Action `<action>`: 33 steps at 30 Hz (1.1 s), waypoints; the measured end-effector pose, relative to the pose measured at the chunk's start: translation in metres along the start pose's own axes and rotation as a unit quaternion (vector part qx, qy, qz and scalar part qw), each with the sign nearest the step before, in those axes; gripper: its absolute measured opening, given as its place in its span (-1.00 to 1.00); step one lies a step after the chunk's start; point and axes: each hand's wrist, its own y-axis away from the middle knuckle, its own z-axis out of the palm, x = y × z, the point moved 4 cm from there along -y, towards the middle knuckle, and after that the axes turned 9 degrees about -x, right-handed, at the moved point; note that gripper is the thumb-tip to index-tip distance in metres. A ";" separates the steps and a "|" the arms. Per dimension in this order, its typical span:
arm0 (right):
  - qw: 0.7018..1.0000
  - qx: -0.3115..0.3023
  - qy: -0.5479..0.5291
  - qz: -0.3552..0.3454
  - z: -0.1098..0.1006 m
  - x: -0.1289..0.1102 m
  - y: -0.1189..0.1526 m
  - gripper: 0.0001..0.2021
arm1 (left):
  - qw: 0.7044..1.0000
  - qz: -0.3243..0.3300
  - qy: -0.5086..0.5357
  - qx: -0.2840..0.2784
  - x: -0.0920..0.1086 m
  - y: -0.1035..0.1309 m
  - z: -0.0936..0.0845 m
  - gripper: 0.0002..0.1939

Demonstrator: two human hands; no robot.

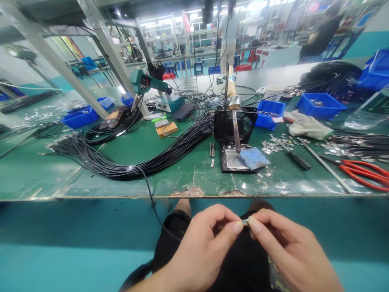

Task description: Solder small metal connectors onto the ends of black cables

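My left hand [209, 239] and my right hand [288, 243] meet above my lap, in front of the table edge. Both pinch at a tiny metal connector [245, 222] with coloured specks, mostly covered by the fingertips. A black cable [149, 190] hangs off the table edge and passes behind my left hand, which appears to hold its end. That cable comes from a thick bundle of black cables [158, 162] curving across the green tabletop. The right thumb and forefinger close on the connector's right side.
A soldering iron [235, 121] points down over a metal tray with a blue sponge [254, 158], before a black fan [249, 121]. Red-handled cutters [361, 172], loose metal shells [278, 144], a glove [308, 125] and a blue bin [319, 106] lie rightward. People are in the background.
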 end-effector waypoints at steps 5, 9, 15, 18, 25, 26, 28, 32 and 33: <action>0.999 0.005 0.037 -0.040 -0.002 0.004 -0.001 -0.70 | 1.000 -0.001 0.011 -0.007 0.000 0.000 0.000 -0.75; 0.985 0.009 0.108 -0.132 -0.009 0.003 -0.003 -0.84 | 1.000 0.000 0.010 -0.011 0.000 0.001 0.000 -0.74; 0.888 -0.010 0.293 -0.355 -0.023 -0.020 0.000 -0.85 | 0.999 0.006 -0.031 -0.011 0.004 0.002 -0.002 -0.79; 0.859 -0.042 0.343 -0.378 -0.025 -0.022 0.000 -0.79 | 0.999 0.005 -0.039 -0.015 0.004 0.002 -0.003 -0.80; 0.845 -0.110 0.365 -0.376 -0.024 -0.021 -0.002 -0.75 | 0.997 0.006 -0.068 -0.025 0.005 0.002 -0.002 -0.82; 0.843 -0.118 0.365 -0.378 -0.024 -0.021 -0.002 -0.76 | 0.997 0.006 -0.071 -0.027 0.005 0.002 -0.002 -0.82; 0.840 -0.133 0.365 -0.379 -0.024 -0.021 -0.002 -0.77 | 0.997 0.007 -0.075 -0.029 0.005 0.002 -0.002 -0.82; 0.830 -0.150 0.382 -0.378 -0.025 -0.023 -0.002 -0.75 | 0.996 0.008 -0.080 -0.035 0.004 0.003 -0.002 -0.82; 0.826 -0.154 0.388 -0.377 -0.026 -0.025 -0.002 -0.74 | 0.996 0.008 -0.083 -0.036 0.003 0.003 -0.002 -0.82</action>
